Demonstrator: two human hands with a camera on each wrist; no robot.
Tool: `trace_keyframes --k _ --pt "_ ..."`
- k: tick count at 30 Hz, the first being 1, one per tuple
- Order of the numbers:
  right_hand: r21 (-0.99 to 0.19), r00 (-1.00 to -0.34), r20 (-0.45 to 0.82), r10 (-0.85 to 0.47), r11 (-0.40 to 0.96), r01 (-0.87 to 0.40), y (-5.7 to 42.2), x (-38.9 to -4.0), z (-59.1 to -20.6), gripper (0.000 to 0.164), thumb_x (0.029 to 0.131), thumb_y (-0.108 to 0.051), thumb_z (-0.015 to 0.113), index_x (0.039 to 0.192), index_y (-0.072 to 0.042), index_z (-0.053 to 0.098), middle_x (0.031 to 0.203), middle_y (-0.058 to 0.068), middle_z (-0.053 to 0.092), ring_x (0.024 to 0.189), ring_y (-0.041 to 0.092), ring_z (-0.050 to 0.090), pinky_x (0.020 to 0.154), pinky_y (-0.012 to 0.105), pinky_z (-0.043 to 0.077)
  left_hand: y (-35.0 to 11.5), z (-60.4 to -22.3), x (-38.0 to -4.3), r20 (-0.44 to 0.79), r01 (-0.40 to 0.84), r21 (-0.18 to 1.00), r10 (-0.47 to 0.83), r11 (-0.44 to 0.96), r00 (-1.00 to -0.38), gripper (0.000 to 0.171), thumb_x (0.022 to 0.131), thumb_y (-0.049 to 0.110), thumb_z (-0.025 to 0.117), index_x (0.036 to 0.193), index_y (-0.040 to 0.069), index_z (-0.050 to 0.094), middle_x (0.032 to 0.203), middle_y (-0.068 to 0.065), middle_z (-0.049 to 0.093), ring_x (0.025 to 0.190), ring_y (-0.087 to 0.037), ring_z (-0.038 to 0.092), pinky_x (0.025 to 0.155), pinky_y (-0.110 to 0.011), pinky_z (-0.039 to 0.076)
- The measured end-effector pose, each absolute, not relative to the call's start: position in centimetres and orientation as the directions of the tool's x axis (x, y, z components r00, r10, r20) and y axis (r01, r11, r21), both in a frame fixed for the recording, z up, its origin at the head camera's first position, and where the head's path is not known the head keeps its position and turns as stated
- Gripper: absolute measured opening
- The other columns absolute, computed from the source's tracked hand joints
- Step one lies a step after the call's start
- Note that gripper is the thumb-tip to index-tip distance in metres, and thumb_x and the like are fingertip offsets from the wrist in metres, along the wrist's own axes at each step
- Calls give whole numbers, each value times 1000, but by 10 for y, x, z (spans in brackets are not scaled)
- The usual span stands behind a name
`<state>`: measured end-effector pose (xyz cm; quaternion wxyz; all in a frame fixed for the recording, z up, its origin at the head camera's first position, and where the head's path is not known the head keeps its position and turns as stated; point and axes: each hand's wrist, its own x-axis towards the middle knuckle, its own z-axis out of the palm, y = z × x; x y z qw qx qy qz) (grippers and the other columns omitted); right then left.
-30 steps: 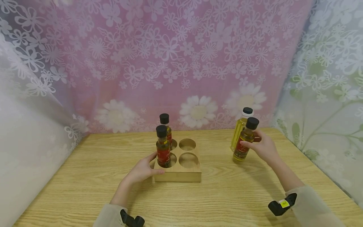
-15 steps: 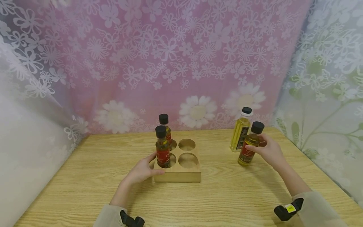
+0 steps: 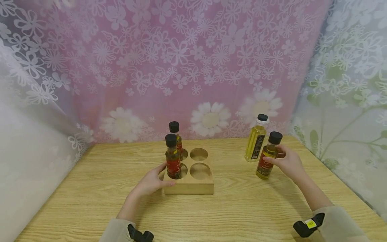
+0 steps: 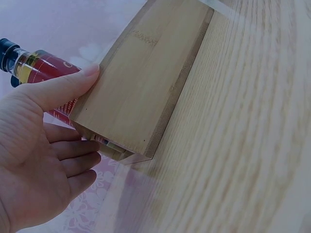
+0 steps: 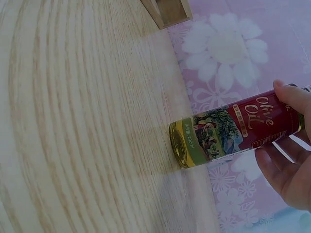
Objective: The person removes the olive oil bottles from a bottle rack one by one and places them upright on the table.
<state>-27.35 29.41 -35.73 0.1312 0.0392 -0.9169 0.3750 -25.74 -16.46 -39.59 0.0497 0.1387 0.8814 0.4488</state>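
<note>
My right hand [image 3: 288,163] pinches an olive oil bottle [image 3: 264,164] with a black cap and red label, thumb on one side and fingers on the other. In the right wrist view the olive oil bottle [image 5: 238,128] shows its label; whether its base touches the table cannot be told. My left hand [image 3: 150,180] holds the near left corner of a wooden bottle holder [image 3: 190,189], its thumb on the front face in the left wrist view. Two red-labelled bottles, a near one [image 3: 173,163] and a far one [image 3: 179,143], stand in the holder's left holes.
A taller bottle of yellow oil [image 3: 252,144] with a dark label stands just behind and left of the held bottle. The holder's right holes, far [image 3: 199,155] and near [image 3: 200,172], contain no bottle. A floral curtain [image 3: 181,67] hangs behind the wooden table [image 3: 229,208].
My right hand has moved the olive oil bottle right and toward me, away from the yellow oil bottle, uncovering that bottle's dark label. My left hand stays on the holder.
</note>
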Motion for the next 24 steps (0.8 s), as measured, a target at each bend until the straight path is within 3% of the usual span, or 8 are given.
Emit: trace_keyframes --k 6,24 --pt "-690 -968 248 25 706 -158 295 -272 -358 73 84 -43 66 133 4 40 123 28 48 110 44 47 80 53 46 -165 -396 -258 31 194 808 289 557 -957 96 73 39 78 146 4 27 144 -21 34 132 -40 28 101 -59 27" --pt "-721 -965 259 -46 655 -225 300 -262 -360 72 89 -30 64 143 3 30 124 29 49 110 44 50 83 53 45 -164 -397 -257 36 198 810 289 552 -957 96 73 38 78 146 4 28 143 -21 35 132 -40 28 101 -58 26"
